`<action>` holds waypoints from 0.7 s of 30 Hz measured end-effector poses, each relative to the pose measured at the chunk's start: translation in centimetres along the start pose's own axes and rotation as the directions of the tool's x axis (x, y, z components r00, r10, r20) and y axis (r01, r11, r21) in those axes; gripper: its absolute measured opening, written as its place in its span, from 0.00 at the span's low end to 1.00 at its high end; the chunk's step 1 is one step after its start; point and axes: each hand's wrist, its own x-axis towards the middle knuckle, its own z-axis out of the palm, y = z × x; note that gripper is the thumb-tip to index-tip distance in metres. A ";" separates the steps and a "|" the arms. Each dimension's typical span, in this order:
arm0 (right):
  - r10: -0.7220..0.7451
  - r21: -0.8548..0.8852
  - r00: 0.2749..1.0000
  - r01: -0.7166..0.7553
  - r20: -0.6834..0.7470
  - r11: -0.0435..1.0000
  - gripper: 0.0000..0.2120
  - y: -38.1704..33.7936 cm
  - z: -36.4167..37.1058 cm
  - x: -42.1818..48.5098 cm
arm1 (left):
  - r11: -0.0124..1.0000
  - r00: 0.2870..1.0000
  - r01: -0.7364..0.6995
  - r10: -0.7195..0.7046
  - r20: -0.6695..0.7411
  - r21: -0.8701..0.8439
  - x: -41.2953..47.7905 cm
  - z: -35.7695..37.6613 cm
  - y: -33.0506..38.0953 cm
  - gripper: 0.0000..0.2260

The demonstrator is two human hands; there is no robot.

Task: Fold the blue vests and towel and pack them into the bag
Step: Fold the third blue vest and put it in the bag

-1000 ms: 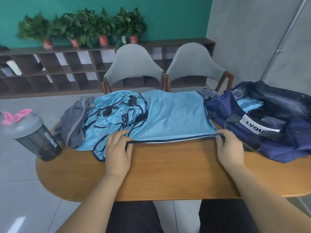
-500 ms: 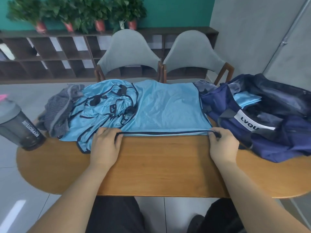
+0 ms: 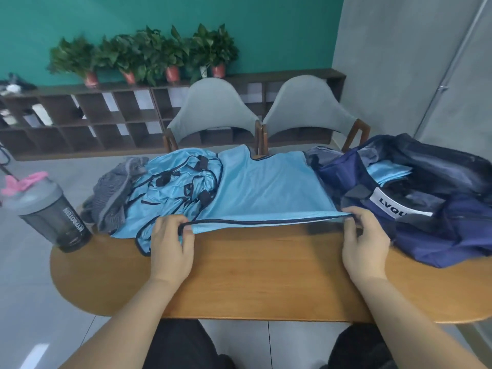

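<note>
Head view: your left hand (image 3: 170,243) and right hand (image 3: 364,243) each pinch the near hem of the flat blue vest (image 3: 266,187), thumb and fingers closed on its dark-trimmed edge — the left at the hem's 9 o'clock end, the right at its 3 o'clock end. The hem runs in a straight line between your hands and stands slightly off the counter (image 3: 266,283), with a shadow under it. The rest of that vest lies flat toward 12 o'clock, its neckline at the far counter edge. On its 9 o'clock side sits a rumpled pile of blue vests (image 3: 170,187), dark trims and tabs tangled on top, and the pile's near corner touches your left hand. Further toward 9 o'clock, against the pile, the grey towel (image 3: 114,198) lies bunched. At the counter's 9 o'clock end a grey shaker bottle (image 3: 53,211) with a pink lid tab stands upright, near the towel. The navy bag (image 3: 439,222) sits at 3 o'clock, open, touching the flat vest's edge — some folded blue cloth (image 3: 388,171) shows in its opening, and your right hand is just beside its near side. Beyond the counter at 12 o'clock stand two grey chairs (image 3: 213,110), and behind them a dark shelf (image 3: 80,121) carries potted plants (image 3: 149,54).
</note>
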 end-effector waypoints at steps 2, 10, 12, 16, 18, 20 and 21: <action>-0.084 -0.032 0.996 0.085 0.039 0.996 0.11 -0.1 -1.5 -0.5 | 0.999 1.000 0.024 -0.024 -0.004 -0.049 -0.1 -0.7 0.0 0.05; -0.308 -0.187 0.914 0.361 0.263 0.913 0.12 0.7 -5.8 -0.9 | 0.977 0.956 -0.187 0.158 0.246 0.099 -1.4 -3.2 -1.2 0.09; -0.309 -0.258 0.892 0.400 0.330 0.879 0.14 1.4 -6.0 -0.9 | 0.952 0.930 -0.261 0.204 0.305 0.159 -1.6 -3.6 -1.6 0.09; -0.209 -0.307 0.887 0.351 0.412 0.885 0.10 2.1 -5.9 -0.6 | 0.966 0.931 -0.226 0.176 0.321 0.127 -1.8 -3.7 -1.8 0.08; -0.104 -0.238 0.925 0.201 0.366 0.950 0.07 1.4 -6.2 -0.6 | 1.000 0.964 -0.027 0.030 0.263 -0.014 -2.1 -3.7 -1.2 0.08; 0.017 -0.126 0.952 0.022 0.307 0.992 0.05 0.7 -6.2 -0.7 | 0.969 0.969 0.141 -0.092 0.231 -0.202 -2.0 -3.4 -0.1 0.09; 0.062 -0.060 0.957 -0.046 0.285 0.997 0.04 0.2 -6.1 -0.8 | 0.932 0.965 0.203 -0.137 0.226 -0.302 -1.9 -3.4 0.6 0.09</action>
